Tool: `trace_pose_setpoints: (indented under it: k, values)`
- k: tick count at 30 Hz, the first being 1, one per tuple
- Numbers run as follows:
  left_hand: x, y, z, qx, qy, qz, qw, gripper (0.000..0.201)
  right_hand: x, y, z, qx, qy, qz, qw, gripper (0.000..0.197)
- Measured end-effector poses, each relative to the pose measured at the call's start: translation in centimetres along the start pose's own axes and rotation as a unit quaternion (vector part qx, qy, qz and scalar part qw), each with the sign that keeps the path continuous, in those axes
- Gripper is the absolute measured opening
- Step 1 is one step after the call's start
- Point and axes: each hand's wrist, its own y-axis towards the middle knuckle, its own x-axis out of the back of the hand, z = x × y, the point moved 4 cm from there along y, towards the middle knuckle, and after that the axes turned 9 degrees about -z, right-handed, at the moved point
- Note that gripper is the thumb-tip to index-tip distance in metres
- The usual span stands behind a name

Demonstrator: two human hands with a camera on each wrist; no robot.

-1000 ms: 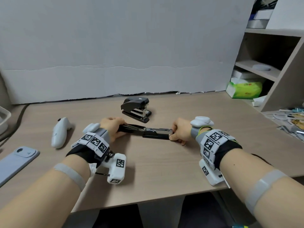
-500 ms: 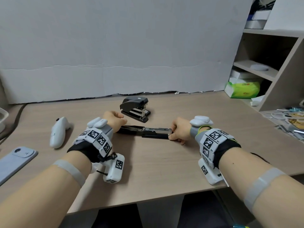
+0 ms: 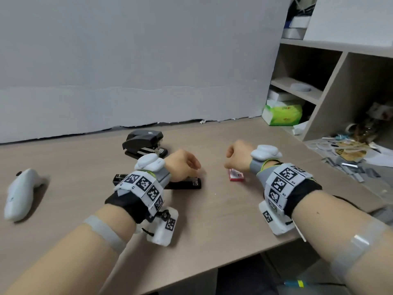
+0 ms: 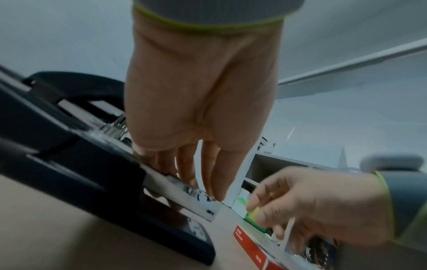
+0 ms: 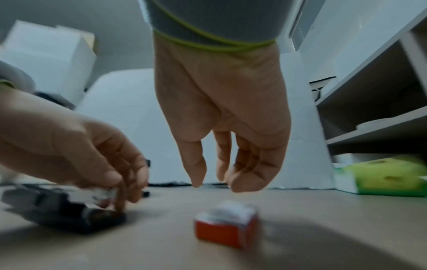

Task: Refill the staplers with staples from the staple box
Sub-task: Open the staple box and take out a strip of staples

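Left grip (image 3: 182,165) pinches the front metal rail of the stapler (image 3: 185,185) lying on the desk (image 3: 212,209). Right grip (image 3: 238,155) hangs loosely curled and empty, with the staple box (image 3: 236,175) just beneath it, not touching.

The left hand (image 3: 180,165) and its wrist rig (image 3: 144,186) cover the middle of the stapler (image 3: 185,185) in the head view. The box (image 5: 227,225) is blurred in the right wrist view, its print unreadable.

The left hand (image 4: 203,109) holds the open stapler (image 4: 80,173) on the bench (image 4: 57,233) by its rail; the right hand (image 4: 318,204) hovers over the staple box (image 4: 251,249)
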Motion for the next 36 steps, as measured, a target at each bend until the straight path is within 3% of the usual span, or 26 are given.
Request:
trace_pose_setpoints:
  k: [3, 6, 10, 15, 18, 20, 23, 26, 30, 36]
  values:
    - [-0.2, 0.6, 0.9, 0.017, -0.053, 0.015, 0.998, 0.019, -1.2, 0.3, -2.4, -0.065, -0.078, 0.018, 0.995, 0.052]
    - [0.1, 0.7, 1.6, 0.032, -0.117, 0.025, 0.992, 0.019, -2.5, 0.7, -3.4, -0.106, -0.086, 0.036, 0.99, 0.064]
    - [0.5, 0.9, 2.1, 0.051, -0.201, 0.037, 0.978, 0.021, -1.4, -0.1, -1.1, -0.061, -0.069, 0.052, 0.994, 0.04]
    - [0.7, 1.0, 2.3, 0.101, -0.372, 0.021, 0.922, 0.014, -0.1, 0.3, 2.5, 0.01, 0.047, 0.024, 0.999, 0.033]
    - [0.8, 0.9, 2.2, 0.123, -0.438, 0.023, 0.89, 0.029, -0.2, 0.0, 4.6, 0.052, 0.125, 0.027, 0.99, 0.034]
    - [1.1, 0.6, 2.1, 0.121, -0.463, 0.028, 0.877, 0.028, -0.7, -0.6, 6.0, 0.067, 0.174, 0.038, 0.982, 0.038]
    - [1.6, 0.2, 2.5, 0.121, -0.487, -0.031, 0.864, 0.02, -1.7, -1.1, 7.3, 0.089, 0.211, 0.041, 0.973, 0.053]
    - [1.9, -0.6, 3.9, 0.139, -0.508, -0.099, 0.844, 0.029, -2.9, -0.8, 7.6, 0.094, 0.247, 0.042, 0.964, 0.049]
    - [3.3, -1.7, 5.6, 0.141, -0.53, -0.153, 0.822, 0.019, -3.9, 0.0, 8.0, 0.07, 0.314, 0.058, 0.945, 0.048]
    - [4.1, -2.1, 6.7, 0.143, -0.558, -0.184, 0.796, 0.023, -4.6, -0.7, 8.6, 0.015, 0.476, 0.144, 0.867, 0.036]
